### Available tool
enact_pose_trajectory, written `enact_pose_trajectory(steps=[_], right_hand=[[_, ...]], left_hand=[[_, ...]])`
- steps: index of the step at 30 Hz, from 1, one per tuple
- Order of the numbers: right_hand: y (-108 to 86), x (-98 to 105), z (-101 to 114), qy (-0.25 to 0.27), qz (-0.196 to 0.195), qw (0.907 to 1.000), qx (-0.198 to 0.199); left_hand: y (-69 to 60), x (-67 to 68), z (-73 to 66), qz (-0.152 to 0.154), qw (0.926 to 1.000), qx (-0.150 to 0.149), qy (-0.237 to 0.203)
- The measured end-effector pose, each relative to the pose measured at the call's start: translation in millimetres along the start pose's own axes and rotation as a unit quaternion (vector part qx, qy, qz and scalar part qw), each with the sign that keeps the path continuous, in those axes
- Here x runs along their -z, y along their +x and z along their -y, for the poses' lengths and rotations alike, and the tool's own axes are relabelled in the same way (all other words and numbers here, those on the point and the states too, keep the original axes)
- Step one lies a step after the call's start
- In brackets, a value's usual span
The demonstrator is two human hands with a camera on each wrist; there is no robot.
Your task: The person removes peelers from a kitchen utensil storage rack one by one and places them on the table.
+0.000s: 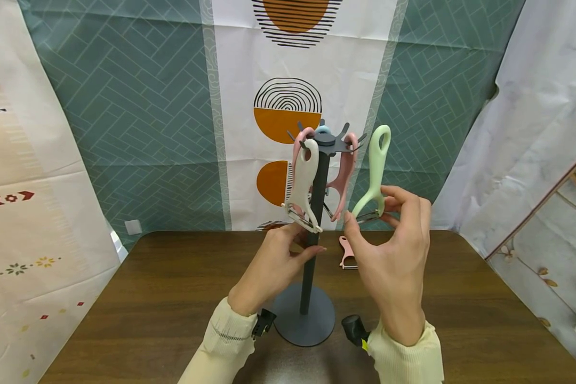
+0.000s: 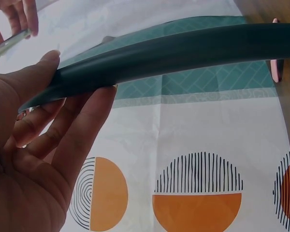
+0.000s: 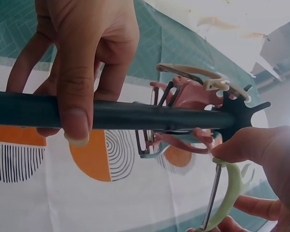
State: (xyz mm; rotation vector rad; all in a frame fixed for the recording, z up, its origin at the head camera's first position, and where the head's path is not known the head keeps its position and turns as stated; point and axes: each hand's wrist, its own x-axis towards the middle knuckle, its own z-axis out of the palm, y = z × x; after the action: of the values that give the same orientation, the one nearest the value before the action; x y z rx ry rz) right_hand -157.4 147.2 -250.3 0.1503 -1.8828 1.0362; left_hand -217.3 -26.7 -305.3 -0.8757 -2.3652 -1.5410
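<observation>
A dark grey stand [image 1: 320, 192] with a ring of hooks at its top rises from the table. My left hand [image 1: 269, 266] grips its pole [image 2: 174, 53] between thumb and fingers, below the hanging peelers. By the blade end, my right hand [image 1: 400, 250] pinches a light green Y-peeler [image 1: 376, 162], handle up, just right of the hooks and apart from them. From the hooks hang a white peeler [image 1: 305, 173] at the front, a pink peeler [image 1: 297, 146] behind it, another pink peeler [image 1: 348, 165] on the right and a light blue peeler [image 1: 322, 129], mostly hidden at the back.
Another pink peeler [image 1: 346, 249] lies on the brown wooden table [image 1: 173, 298] behind the stand, partly hidden by my right hand. The stand's round base [image 1: 304, 325] rests between my forearms. A patterned cloth [image 1: 149, 106] hangs behind the table.
</observation>
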Motion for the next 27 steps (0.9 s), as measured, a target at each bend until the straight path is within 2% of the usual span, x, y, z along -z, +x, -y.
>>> enact_pose_trajectory(steps=[9,19,27], right_hand=[[2.1,-1.8,-5.5,-0.009,0.005,0.9999,-0.011],[5.3,-6.1,-13.1,-0.022,0.005,0.9996,-0.018],[6.4,-8.6,-18.6,-0.023,0.007,0.9993,-0.029]], left_hand=[[-0.4,0.6,-0.7,0.004,1.0,0.004,0.002],[0.8,0.2,0.6,-0.001,0.9999,-0.008,0.014],[0.6,0.3,1.0,-0.002,0.9998,-0.007,0.019]])
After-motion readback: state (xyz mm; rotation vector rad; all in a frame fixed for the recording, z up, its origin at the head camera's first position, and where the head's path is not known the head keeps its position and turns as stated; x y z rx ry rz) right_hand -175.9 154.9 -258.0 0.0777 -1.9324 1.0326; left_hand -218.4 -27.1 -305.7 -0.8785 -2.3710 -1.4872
